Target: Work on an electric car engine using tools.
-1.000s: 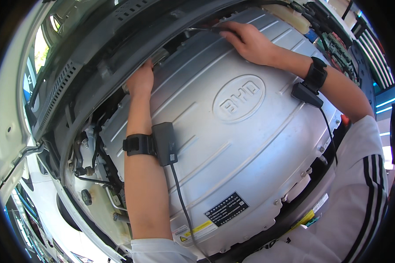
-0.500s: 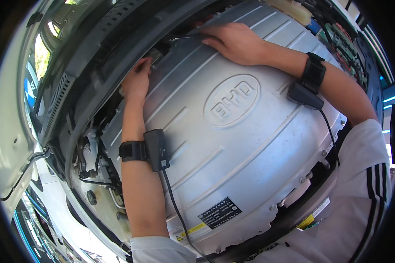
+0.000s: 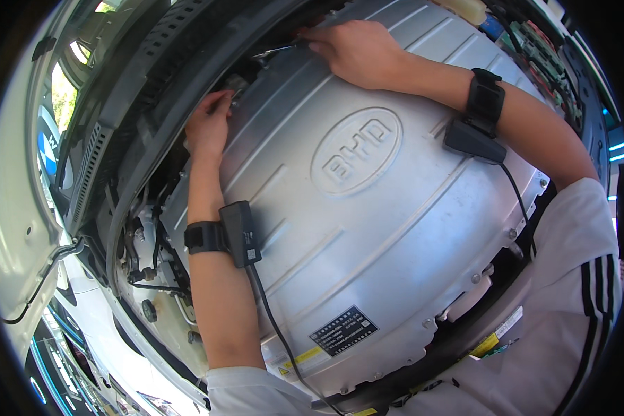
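A large silver metal cover (image 3: 374, 229) with ribs and a raised oval emblem fills the engine bay in front of me. My right hand (image 3: 364, 55) is closed at its far edge, gripping one end of a slim, shiny wrench (image 3: 277, 50). The wrench's other end points left into the dark gap beyond the cover, and what it meets there is hard to see. Left of it, my left hand (image 3: 209, 128) reaches to the same edge. Its thumb and fingers are pinched together beside a small shiny part, and what they hold cannot be made out.
A black slotted cowl (image 3: 142, 76) runs close behind both hands. Hoses and brackets (image 3: 145, 249) crowd the left side; a yellowish reservoir (image 3: 464, 10) stands at the far right. Bolts line the cover's near rim. Cables (image 3: 277, 333) hang from the black wrist units (image 3: 239, 234).
The whole view has shifted slightly, so the cover and both hands appear higher and further left. More of the wrench shows. My left fingers look more tightly pinched.
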`<state>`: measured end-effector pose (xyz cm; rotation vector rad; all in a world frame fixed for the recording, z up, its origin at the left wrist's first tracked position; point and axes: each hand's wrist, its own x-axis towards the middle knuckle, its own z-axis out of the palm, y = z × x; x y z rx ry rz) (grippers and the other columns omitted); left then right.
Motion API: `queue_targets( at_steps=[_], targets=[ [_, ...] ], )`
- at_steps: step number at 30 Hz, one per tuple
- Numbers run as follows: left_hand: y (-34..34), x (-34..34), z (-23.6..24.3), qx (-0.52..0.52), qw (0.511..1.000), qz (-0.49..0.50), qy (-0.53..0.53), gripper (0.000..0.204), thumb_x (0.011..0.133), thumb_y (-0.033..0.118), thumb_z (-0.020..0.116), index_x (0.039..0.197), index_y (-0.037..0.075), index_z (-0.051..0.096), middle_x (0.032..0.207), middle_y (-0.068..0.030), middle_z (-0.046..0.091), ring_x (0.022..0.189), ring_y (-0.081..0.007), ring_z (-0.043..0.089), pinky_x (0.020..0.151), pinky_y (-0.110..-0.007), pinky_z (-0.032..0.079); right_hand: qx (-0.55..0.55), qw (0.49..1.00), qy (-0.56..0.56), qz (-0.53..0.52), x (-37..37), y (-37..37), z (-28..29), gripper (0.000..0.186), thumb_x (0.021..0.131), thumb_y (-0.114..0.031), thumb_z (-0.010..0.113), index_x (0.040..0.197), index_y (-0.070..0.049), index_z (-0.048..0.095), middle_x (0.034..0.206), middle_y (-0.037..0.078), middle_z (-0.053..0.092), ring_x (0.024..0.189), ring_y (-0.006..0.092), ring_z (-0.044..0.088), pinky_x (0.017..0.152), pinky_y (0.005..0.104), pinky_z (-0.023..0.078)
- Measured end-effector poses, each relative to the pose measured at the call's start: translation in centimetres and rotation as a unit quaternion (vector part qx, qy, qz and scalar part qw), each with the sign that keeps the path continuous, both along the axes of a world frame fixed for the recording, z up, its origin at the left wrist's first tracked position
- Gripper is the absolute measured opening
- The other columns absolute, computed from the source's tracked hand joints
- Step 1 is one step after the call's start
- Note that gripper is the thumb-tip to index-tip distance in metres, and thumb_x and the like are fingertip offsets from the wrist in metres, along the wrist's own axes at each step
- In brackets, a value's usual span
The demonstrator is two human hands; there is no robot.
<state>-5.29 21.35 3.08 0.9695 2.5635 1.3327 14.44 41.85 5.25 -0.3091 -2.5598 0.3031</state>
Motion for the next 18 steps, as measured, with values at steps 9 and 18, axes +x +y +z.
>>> queue_targets(
  at_steps=[9, 18],
  targets=[
    [3.3, 0.5, 1.2, -0.082, 0.996, -0.030, 0.027, 0.032, 0.087, 0.025, 0.067, 0.110, 0.004, 0.068, 0.095, -0.0064, 0.067, 0.087, -0.0137, 0.058, 0.081, -0.025, 0.043, 0.000, 1.000, -0.009, -0.001, -0.2, 0.9, -0.8, 0.039, 0.086, -0.013, 0.052, 0.124, -0.013, 0.058, 0.086, 0.019, 0.066, 0.083, 0.0363, 0.065, 0.069, 0.0457, 0.051],
    [7.5, 1.5, 0.2, -0.005, 1.000, 0.008, -0.029, 0.038, 0.079, 0.021, 0.077, 0.109, -0.001, 0.067, 0.101, -0.0076, 0.069, 0.090, -0.0152, 0.061, 0.081, -0.027, 0.044, -0.001, 1.000, 0.009, -0.008, 0.0, 1.0, -1.3, 0.030, 0.085, -0.014, 0.055, 0.114, -0.011, 0.063, 0.099, 0.017, 0.063, 0.082, 0.0360, 0.065, 0.071, 0.0445, 0.053]
  ],
)
